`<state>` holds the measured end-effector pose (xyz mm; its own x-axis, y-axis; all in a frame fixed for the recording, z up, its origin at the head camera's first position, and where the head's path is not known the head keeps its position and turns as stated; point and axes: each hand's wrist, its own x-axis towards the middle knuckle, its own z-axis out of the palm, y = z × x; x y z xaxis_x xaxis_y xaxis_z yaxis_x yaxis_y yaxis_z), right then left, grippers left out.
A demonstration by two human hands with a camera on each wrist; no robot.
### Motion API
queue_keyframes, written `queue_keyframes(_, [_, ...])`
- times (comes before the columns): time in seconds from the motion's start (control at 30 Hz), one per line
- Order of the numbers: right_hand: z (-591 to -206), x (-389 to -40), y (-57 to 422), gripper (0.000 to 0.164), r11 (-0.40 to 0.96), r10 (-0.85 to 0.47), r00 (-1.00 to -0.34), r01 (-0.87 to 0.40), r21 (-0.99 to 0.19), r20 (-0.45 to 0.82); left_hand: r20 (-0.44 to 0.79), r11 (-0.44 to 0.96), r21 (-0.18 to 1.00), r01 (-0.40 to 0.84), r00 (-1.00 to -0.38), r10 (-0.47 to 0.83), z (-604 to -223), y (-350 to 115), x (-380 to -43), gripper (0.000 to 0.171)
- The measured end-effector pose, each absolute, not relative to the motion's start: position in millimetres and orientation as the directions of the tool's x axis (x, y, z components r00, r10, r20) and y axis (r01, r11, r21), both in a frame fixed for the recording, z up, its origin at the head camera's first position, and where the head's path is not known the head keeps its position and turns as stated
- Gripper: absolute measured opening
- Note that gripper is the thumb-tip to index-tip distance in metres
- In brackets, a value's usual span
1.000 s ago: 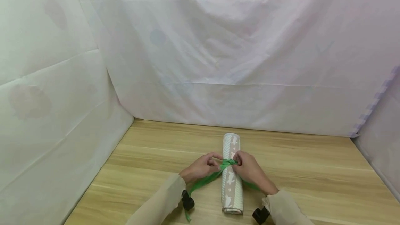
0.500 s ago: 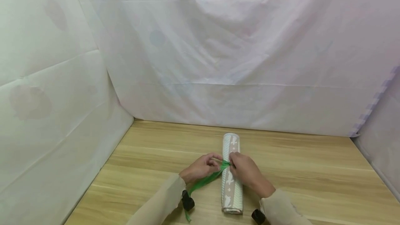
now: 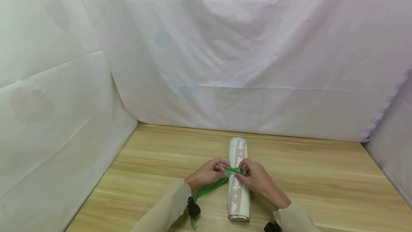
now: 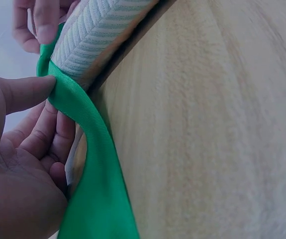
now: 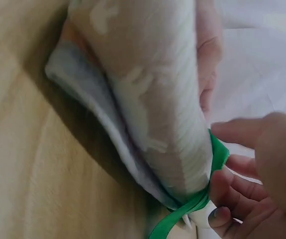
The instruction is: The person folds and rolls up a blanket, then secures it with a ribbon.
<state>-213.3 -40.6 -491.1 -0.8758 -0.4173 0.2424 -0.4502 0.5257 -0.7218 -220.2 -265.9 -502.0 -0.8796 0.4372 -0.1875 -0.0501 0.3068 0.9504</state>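
Observation:
A rolled towel (image 3: 239,198), pale with a beige strip of white animal shapes, lies lengthwise on the table. Around its middle passes a green ribbon (image 3: 210,186), crossed or knotted on top. My left hand (image 3: 206,173) is at the roll's left side, pinching the ribbon (image 4: 68,97) between thumb and fingers in the left wrist view. From the right, my right hand (image 3: 259,178) reaches over the roll, thumb and curled fingers holding a short green piece near the crossing. In the right wrist view a ribbon tail (image 5: 170,224) hangs down beside the towel (image 5: 157,99).
The wooden table (image 3: 154,153) is bordered by a white cloth at the back (image 3: 225,63) and another at the left (image 3: 58,117). Black wrist cameras sit on both cuffs. A ribbon end (image 3: 193,223) lies near my left wrist.
My right hand first moves left onto the crossing, then draws back slightly right with thumb and fingers spread further apart. The right ribbon tail is no longer visible. My left hand stays put.

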Motion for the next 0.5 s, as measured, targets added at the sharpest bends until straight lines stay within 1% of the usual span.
queue_keyframes(0.1, [-489.3,-210.1,-37.8,0.018,0.503,-0.372,-0.908,-0.373,-0.78,0.194,-0.184,0.315,0.948,-0.042,-0.88,0.437,-503.1,-266.2,-220.3,0.027])
queue_keyframes(0.2, [-487.0,-208.9,-38.0,0.021,0.525,-0.317,-0.938,-0.296,-0.798,0.139,-0.182,0.323,0.946,-0.037,-0.884,0.431,-504.7,-266.3,-220.7,0.025])
queue_keyframes(0.3, [-486.5,-208.5,-39.9,0.023,0.565,-0.314,-0.94,-0.297,-0.769,0.132,-0.18,0.321,0.946,-0.037,-0.885,0.429,-505.4,-266.2,-220.9,0.024])
queue_keyframes(0.4, [-487.3,-207.2,-41.7,0.02,0.603,-0.329,-0.929,-0.346,-0.719,0.171,-0.175,0.313,0.949,-0.034,-0.884,0.433,-505.3,-266.1,-220.5,0.024])
queue_keyframes(0.5, [-488.5,-205.9,-43.4,0.013,0.623,-0.32,-0.924,-0.372,-0.688,0.21,-0.168,0.309,0.951,-0.029,-0.885,0.435,-505.0,-266.1,-220.0,0.025])
